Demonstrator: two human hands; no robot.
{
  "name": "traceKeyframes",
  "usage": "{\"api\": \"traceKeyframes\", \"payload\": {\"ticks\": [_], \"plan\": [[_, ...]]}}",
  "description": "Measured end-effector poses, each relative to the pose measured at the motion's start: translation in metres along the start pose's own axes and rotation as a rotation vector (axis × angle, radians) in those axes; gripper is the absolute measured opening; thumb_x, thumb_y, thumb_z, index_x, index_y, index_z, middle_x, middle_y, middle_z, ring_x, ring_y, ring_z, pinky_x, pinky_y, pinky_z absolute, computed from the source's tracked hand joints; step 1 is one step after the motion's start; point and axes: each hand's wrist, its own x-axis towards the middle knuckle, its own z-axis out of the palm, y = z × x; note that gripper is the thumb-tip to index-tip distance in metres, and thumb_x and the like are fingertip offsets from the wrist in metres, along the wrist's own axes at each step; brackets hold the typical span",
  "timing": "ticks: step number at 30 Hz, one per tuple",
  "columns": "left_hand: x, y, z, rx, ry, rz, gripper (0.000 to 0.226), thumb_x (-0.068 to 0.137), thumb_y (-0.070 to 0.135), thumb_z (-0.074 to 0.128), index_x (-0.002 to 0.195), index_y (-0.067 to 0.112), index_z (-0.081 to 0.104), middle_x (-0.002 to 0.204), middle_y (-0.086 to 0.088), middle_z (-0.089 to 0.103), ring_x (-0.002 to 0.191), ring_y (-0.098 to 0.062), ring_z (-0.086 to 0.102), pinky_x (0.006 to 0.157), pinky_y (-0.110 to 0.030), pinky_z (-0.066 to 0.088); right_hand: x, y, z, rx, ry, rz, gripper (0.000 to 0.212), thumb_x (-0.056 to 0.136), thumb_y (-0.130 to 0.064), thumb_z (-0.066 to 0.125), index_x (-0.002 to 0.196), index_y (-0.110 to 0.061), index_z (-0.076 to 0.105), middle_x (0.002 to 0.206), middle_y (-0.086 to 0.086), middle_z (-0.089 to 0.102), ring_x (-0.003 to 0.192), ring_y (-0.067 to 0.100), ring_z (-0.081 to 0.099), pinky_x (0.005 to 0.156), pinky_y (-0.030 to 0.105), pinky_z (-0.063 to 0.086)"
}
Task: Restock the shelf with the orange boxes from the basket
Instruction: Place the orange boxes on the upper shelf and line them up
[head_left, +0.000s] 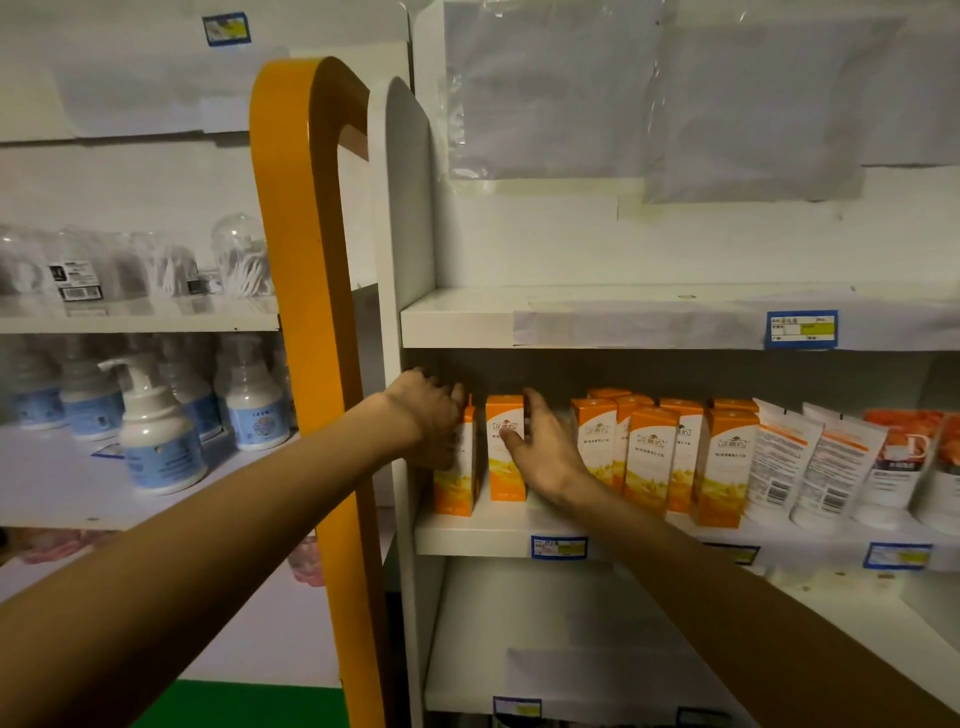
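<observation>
My left hand (428, 415) grips the top of the leftmost tall orange cardboard box (457, 467) on the white shelf (467, 535); my right hand (540, 447) pinches its upright neighbour (505, 447) (basket unseen). A careless shove could topple either box

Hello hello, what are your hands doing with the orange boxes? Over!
Left hand grips leftmost orange box on the shelf. Right hand grips second orange box beside it. Nothing in the way. Basket not in view.
</observation>
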Motion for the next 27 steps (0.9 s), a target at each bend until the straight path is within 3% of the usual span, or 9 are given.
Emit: {"api": "traceKeyframes", "payload": {"ticks": [3, 9, 16, 21, 27], "plan": [[-0.004, 0.001, -0.002, -0.014, 0.015, 0.004, 0.083, 0.092, 0.068, 0.044, 0.152, 0.012, 0.031, 0.145, -0.008, 0.05, 0.131, -0.029, 0.049, 0.111, -0.04, 0.037, -0.003, 0.001, 0.004, 0.012, -0.003, 0.015, 0.057, 0.1, -0.022, 0.055, 0.151, -0.023, 0.029, 0.137, 0.003, 0.059, 0.124, 0.024, 0.058, 0.101, 0.046, 0.052], [-0.008, 0.0, -0.003, 0.029, 0.018, 0.013, 0.073, 0.097, 0.061, 0.041, 0.151, 0.012, 0.034, 0.149, -0.01, 0.046, 0.138, -0.029, 0.042, 0.118, -0.044, 0.028, -0.008, 0.003, 0.018, 0.132, -0.059, 0.063, 0.037, 0.103, -0.025, 0.05, 0.139, -0.02, 0.047, 0.136, 0.005, 0.061, 0.123, 0.025, 0.06, 0.101, 0.048, 0.052], [-0.005, -0.006, -0.006, 0.096, -0.022, 0.02, 0.07, 0.096, 0.062, 0.045, 0.148, 0.016, 0.039, 0.145, -0.006, 0.05, 0.136, -0.027, 0.044, 0.116, -0.042, 0.03, -0.003, 0.002, 0.026, 0.232, -0.115, 0.094, 0.042, 0.101, -0.026, 0.055, 0.142, -0.02, 0.045, 0.136, 0.005, 0.06, 0.12, 0.024, 0.061, 0.1, 0.047, 0.053], [-0.007, -0.009, -0.007, 0.19, -0.015, 0.029, 0.067, 0.095, 0.062, 0.048, 0.144, 0.017, 0.045, 0.137, -0.005, 0.057, 0.13, -0.026, 0.049, 0.114, -0.041, 0.032, 0.003, 0.011, 0.028, 0.27, -0.274, 0.187, 0.051, 0.095, -0.019, 0.064, 0.143, -0.018, 0.045, 0.139, 0.007, 0.058, 0.122, 0.027, 0.06, 0.1, 0.046, 0.052], [-0.007, -0.011, -0.005, 0.191, 0.001, 0.044, 0.062, 0.096, 0.06, 0.046, 0.141, 0.017, 0.049, 0.136, -0.004, 0.058, 0.13, -0.025, 0.049, 0.114, -0.04, 0.032, 0.004, 0.016, 0.035, 0.415, -0.318, 0.235, 0.056, 0.09, -0.012, 0.07, 0.141, -0.014, 0.047, 0.135, 0.009, 0.062, 0.116, 0.024, 0.064, 0.097, 0.039, 0.054]]}}
